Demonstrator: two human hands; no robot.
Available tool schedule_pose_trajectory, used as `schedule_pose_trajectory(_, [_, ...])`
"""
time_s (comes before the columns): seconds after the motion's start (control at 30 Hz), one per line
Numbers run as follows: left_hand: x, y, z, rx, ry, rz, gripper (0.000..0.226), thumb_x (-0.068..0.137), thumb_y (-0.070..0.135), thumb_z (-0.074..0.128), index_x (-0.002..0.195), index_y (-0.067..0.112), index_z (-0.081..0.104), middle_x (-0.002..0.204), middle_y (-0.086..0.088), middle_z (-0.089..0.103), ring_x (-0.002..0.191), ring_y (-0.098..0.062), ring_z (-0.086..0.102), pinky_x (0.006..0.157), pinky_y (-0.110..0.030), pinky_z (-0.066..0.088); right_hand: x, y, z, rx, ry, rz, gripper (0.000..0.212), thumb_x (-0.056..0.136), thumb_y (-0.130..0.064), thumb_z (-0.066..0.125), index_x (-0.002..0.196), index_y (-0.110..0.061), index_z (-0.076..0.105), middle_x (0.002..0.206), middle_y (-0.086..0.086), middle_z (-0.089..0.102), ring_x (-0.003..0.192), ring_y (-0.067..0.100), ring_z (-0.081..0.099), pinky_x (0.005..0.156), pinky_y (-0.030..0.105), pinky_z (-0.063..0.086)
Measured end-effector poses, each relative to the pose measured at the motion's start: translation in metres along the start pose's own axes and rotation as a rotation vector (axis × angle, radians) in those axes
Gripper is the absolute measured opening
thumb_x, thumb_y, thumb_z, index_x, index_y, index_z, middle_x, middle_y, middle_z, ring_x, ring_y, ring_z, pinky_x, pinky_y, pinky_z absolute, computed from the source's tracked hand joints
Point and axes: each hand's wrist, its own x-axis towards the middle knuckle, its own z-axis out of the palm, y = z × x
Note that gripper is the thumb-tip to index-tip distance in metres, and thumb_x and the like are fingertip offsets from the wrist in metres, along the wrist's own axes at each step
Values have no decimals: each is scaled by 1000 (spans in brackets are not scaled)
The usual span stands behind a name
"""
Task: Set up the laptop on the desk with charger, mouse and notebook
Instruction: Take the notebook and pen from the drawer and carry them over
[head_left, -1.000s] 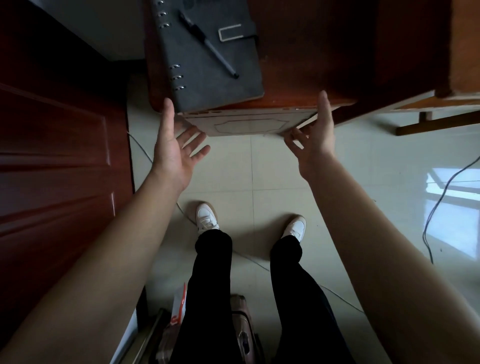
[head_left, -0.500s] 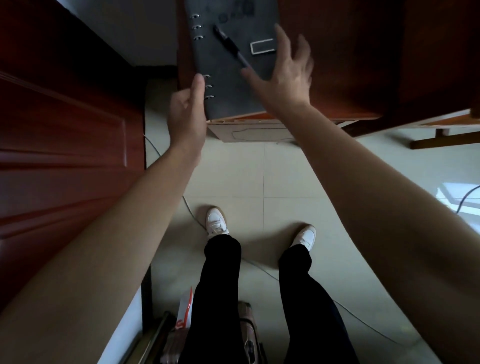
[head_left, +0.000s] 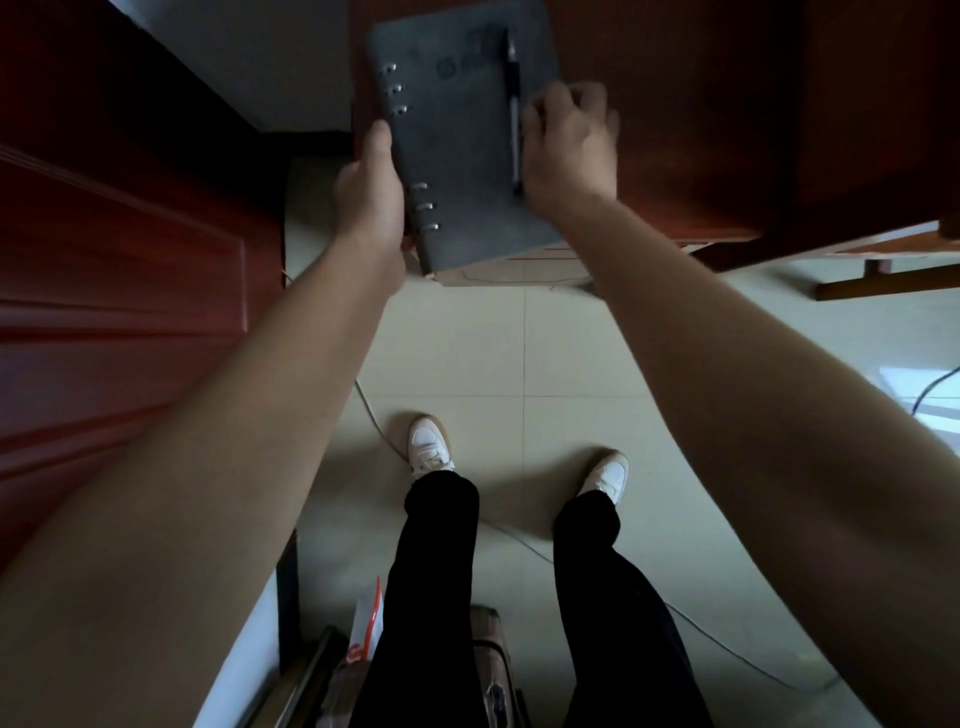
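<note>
Head view. Grey ring-bound notebook (head_left: 457, 156) lies on the near left corner of the bench (head_left: 675, 130), its near end overhanging the edge. Left hand (head_left: 371, 192): grip clamped on the spine side, thumb on top. Right hand (head_left: 569, 150): fingers curled at the opposite edge, grip apparently clamped on the cover, beside the pen (head_left: 514, 119) lying there.

Step, as judged: positioning the notebook. Keep it level so the pen cannot roll; slide it fully onto the bench, square to the edge.

Container: brown bag (head_left: 488, 654) on the floor behind the feet, contents hidden; red-and-white packet (head_left: 366, 629) just beside it.
</note>
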Motion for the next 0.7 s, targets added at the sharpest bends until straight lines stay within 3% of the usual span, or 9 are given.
schedule_pose_trajectory(0.13, [-17,-27,-2,59,88,-14,38,90,54,56,93,18,65,98,2,74,90,-21,72,86,-40,59,-38,5,17,-52,50,-9,60,90,-67,49,117,-14,58,144,8,45,127,35,44,100,45,39])
schedule_pose_trajectory(0.2, [-24,-42,-5,7,85,-103,34,93,52,53,102,21,65,100,5,73,90,-17,71,80,-34,57,-47,6,22,-164,37,-17,70,84,-74,53,120,-14,56,143,8,43,127,33,43,100,47,40])
schedule_pose_trajectory(0.27, [-27,-53,-9,-46,63,-196,36,96,53,49,110,24,66,102,8,74,92,-14,71,73,-31,54,-50,5,24,-204,38,-19,64,88,-67,54,122,-14,56,144,8,42,126,33,43,100,47,40])
schedule_pose_trajectory(0.33, [-28,-58,-11,-105,16,-233,36,96,53,49,112,26,67,101,8,75,92,-14,72,77,-34,56,-48,2,23,-192,45,-8,52,95,-57,51,123,-14,57,144,7,41,126,32,42,101,47,40])
schedule_pose_trajectory(0.43, [-30,-60,-8,-165,-52,-197,27,100,43,53,109,22,65,103,2,76,92,-18,74,85,-41,60,-45,2,17,-148,30,2,43,101,-42,44,124,-8,58,144,8,43,126,33,43,102,45,39])
schedule_pose_trajectory(0.53, [-33,-60,-6,-158,-30,-124,14,102,29,54,107,18,61,95,2,74,80,-15,74,73,-34,62,-43,9,7,-9,-38,4,37,99,-33,44,112,-2,61,140,12,48,123,35,45,96,39,38])
schedule_pose_trajectory(0.63, [-35,-57,-13,-140,-7,-83,11,103,26,52,108,20,59,93,2,71,75,-16,71,67,-36,62,-49,14,-9,161,-101,55,31,90,-35,44,82,-8,56,103,15,62,100,35,55,74,29,32])
schedule_pose_trajectory(0.7, [-39,-56,-21,-95,25,-53,8,102,28,52,105,25,59,92,3,69,79,-20,68,71,-41,59,-57,12,-23,271,-166,112,34,94,-34,43,68,-14,48,74,5,55,81,28,52,63,31,28])
